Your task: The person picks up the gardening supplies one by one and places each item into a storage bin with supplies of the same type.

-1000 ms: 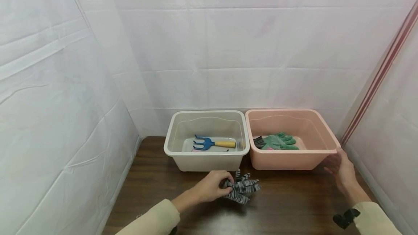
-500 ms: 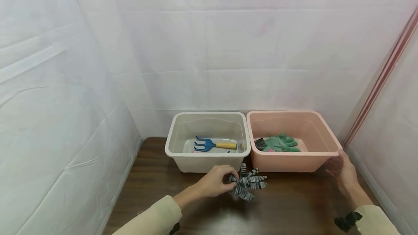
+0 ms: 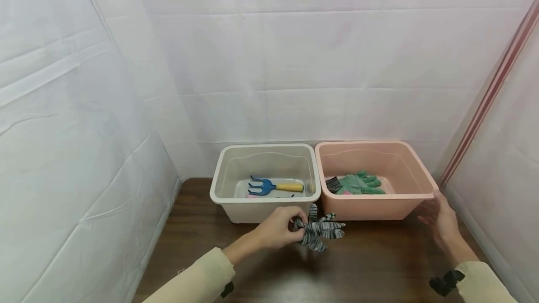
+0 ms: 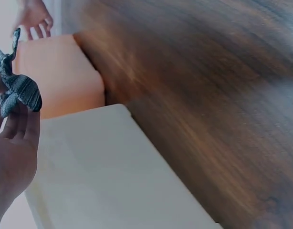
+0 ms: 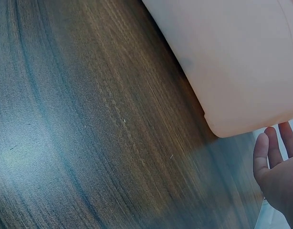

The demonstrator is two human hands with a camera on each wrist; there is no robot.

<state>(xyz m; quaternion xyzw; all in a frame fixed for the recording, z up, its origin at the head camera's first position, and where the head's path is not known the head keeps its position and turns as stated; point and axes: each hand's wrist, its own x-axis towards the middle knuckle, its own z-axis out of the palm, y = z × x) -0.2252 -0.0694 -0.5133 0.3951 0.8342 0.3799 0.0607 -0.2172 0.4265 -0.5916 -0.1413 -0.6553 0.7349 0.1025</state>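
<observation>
My left hand [image 3: 278,229] pinches a black-and-white striped knit glove [image 3: 321,229] between thumb and fingers. The glove hangs above the tabletop, in front of the bins, its fingers spread to the right. In the left wrist view the same glove [image 4: 20,90] shows beside the fingers. At the front right corner of the pink bin [image 3: 379,207] is my right hand [image 3: 444,221]. The right wrist view shows its fingers [image 5: 274,148] fairly straight against the bin's side. A green glove [image 3: 358,183] with a dark striped cuff lies inside the pink bin.
A light grey bin [image 3: 269,210] stands left of the pink one, rims nearly touching. It contains a blue hand fork [image 3: 273,186] with a yellow handle and partly hidden things. Dark wooden table [image 3: 362,265] lies beneath. White cloth walls [image 3: 269,60] enclose the back and sides.
My left hand has moved slightly up and to the right, carrying the striped glove closer to the bins. The right hand stays at the pink bin's corner.
</observation>
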